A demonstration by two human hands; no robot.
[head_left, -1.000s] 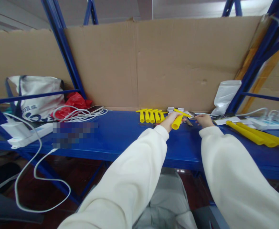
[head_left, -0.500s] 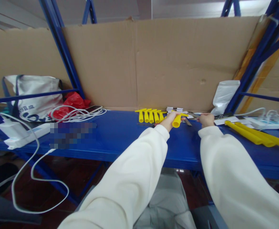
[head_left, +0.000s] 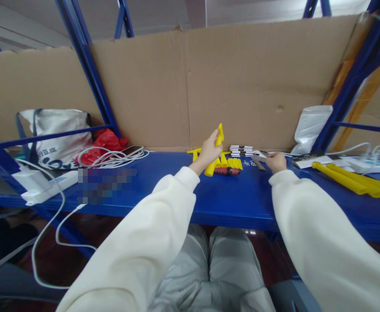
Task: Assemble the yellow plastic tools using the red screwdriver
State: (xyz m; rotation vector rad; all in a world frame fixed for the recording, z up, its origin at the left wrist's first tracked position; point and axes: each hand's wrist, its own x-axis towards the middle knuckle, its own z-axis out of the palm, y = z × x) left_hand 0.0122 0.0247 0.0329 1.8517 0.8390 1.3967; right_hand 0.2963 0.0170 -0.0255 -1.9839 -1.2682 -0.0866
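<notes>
My left hand is closed around a yellow plastic T-shaped handle, raised above the back of the blue table. Under that hand is a row of similar yellow handles, partly covered by it. My right hand rests low over the table with its fingers curled together; what they pinch, if anything, is too small to make out. Just left of its fingertips lie flat grey metal pieces. A red and black screwdriver-like grip lies in front of small yellow pieces and scattered tiny bits.
Small white boxes are stacked by the cardboard wall. Long yellow tubes lie at right beside a power strip. White cables, a red bag and a cloth bag occupy the left, near a blue post.
My left hand has moved left and up with the yellow handle, turning it and uncovering the screwdriver-like grip and small pieces. My right hand stays near the metal pieces. The view shifted slightly.
</notes>
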